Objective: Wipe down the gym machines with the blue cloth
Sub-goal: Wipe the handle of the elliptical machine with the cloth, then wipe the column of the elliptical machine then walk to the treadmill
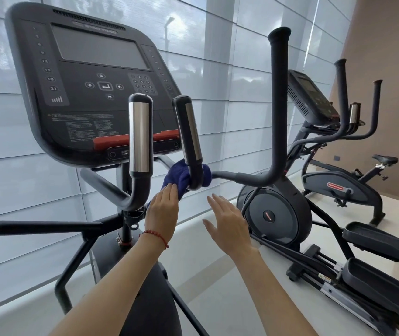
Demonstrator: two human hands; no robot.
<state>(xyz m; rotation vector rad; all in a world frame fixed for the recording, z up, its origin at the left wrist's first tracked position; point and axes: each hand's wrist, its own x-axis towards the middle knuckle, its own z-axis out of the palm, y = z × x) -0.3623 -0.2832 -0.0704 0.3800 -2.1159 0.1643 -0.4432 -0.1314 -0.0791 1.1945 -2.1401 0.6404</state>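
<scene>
Head view looks down over a near elliptical machine (126, 204) set before a wall of pale window blinds (218, 98). Its big dark console (89, 78) tilts toward the camera, with a blank screen, a keypad and a red strip along the lower edge. Below the console rise two short grips with silver sensor plates: the left grip (140, 137) and the right grip (190, 139). A long black moving handlebar (277, 105) stands up to the right of them.

Further right stands a second elliptical (280, 214), with its pedals (382, 241) stretching toward the camera, and behind it an exercise bike (343, 187) beside a brown wall.

The blue cloth (181, 175) is bunched round the base of the right grip, where the grip bends into its bar; folds show on both sides of the tube. The left hand (163, 209), with a red cord bracelet (156, 236) on the wrist, lays straight, closed-together fingers flat against the cloth's lower left fold. The right hand (227, 221) hovers just beside the cloth, below it and to the right, fingers straight and slightly spread, touching nothing.
</scene>
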